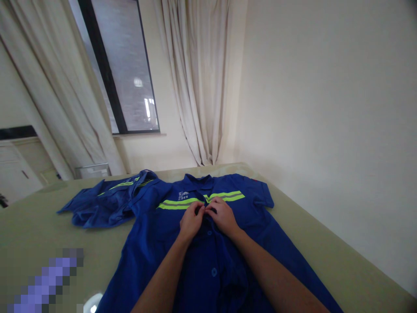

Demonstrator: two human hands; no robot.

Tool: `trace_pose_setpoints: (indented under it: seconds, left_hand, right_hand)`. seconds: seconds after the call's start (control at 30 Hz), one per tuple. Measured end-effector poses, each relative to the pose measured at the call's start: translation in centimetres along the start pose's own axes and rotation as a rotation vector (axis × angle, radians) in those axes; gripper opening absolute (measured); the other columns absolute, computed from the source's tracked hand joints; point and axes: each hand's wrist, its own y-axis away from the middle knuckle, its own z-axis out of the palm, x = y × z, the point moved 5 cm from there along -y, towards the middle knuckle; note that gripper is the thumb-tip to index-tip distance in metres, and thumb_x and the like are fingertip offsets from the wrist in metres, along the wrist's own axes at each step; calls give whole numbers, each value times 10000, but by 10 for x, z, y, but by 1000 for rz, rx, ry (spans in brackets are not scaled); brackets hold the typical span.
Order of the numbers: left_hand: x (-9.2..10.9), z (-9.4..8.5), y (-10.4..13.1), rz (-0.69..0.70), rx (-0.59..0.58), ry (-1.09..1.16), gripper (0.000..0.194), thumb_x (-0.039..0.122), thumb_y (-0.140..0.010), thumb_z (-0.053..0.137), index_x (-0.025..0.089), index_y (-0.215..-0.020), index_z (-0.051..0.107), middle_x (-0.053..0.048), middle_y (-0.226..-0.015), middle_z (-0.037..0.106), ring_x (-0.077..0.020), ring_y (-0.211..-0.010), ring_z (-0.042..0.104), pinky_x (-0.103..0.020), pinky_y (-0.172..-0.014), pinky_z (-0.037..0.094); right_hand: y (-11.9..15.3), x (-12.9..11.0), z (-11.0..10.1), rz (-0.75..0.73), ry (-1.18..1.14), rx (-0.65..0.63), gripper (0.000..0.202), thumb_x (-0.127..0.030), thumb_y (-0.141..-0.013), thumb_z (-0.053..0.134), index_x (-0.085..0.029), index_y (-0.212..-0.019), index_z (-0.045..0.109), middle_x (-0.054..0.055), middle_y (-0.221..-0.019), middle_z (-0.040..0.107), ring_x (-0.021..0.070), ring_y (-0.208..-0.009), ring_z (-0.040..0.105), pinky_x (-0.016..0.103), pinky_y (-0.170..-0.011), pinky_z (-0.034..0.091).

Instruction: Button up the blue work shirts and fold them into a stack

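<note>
From afar I saw L hand [192,218] & R hand [223,216] pinch shirt [197,265] front; low btn [214,272] sat at their 6 o'clock; prob. btn step; next needed neat pushes.

The only view looks out from the person's head, forward and down along both arms [164,274]. The left hand [191,221] and right hand [224,216] appear fairly near, below centre; the window [127,65] is farther off, upper left.
</note>
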Motion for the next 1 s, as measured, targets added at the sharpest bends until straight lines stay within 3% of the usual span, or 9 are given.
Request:
trace_pose_setpoints:
  seconds: [0.23, 0.4, 0.57, 0.7, 0.8, 0.93, 1.0]
  left_hand:
    - [6, -1, -2, 112, -73, -15, 203, 258, -954, 490, 240, -1024, 680, -16, -1053, 755, -180, -1010, 685, -281, -918, 523]
    - [12, -3, 5, 106, -78, -171, 354, 155, -957, 429, 258, -1167, 695, -35, -1185, 747, -204, -1108, 665, -345, -1006, 495]
    - [29, 2, 21, 148, -87, -393, 311, 280, -964, 500, 284, -1203, 700, -57, -1293, 686, -273, -1249, 568, -458, -1127, 380]
    - [31, 9, 27, 169, -138, -524, 471, 322, -990, 437, 269, -1450, 525, -77, -1512, 547, -281, -1445, 412, -513, -1235, 209]
    - [23, 14, 21, 181, -225, -619, 566, 361, -990, 417, 230, -1541, 410, -104, -1614, 422, -296, -1526, 295, -543, -1241, 184]
    - [12, 16, 8, 198, -307, -697, 635, 338, -894, 552, 223, -1512, 467, -139, -1627, 389, -341, -1541, 254, -555, -1236, 182]
    - [10, 15, 0, 193, -301, -719, 645, 340, -892, 550, 223, -1519, 457, -148, -1631, 377, -357, -1542, 244, -576, -1228, 183]
  right_hand:
    - [-1, 11, -7, 203, 17, 49, 157, -327, -894, 711, -217, -783, 691, 26, -896, 670, 195, -841, 636, 302, -773, 466]
    - [-5, 24, -4, 189, -207, 119, 40, -221, -827, 661, -223, -863, 680, 17, -861, 676, 203, -794, 625, 319, -767, 487]
    - [-4, 62, -17, 342, -306, 410, 335, -172, -813, 472, -220, -1061, 692, 87, -1067, 692, 268, -1055, 600, 447, -1002, 456]
    - [-3, 76, -19, 412, -331, 417, 417, -221, -867, 405, -197, -1171, 688, 124, -1156, 692, 288, -1141, 589, 511, -1051, 434]
    - [-7, 49, -22, 299, -383, 283, 363, -301, -909, 479, -211, -1180, 704, 101, -1162, 720, 255, -1089, 648, 429, -985, 505]
    - [-15, -35, -50, -92, -339, 21, 347, -298, -957, 528, -252, -1267, 680, 69, -1187, 721, 198, -972, 693, 357, -938, 530]
    - [-10, -62, -69, -78, -296, 8, 362, -311, -989, 514, -265, -1326, 636, 57, -1198, 720, 187, -942, 702, 346, -921, 539]
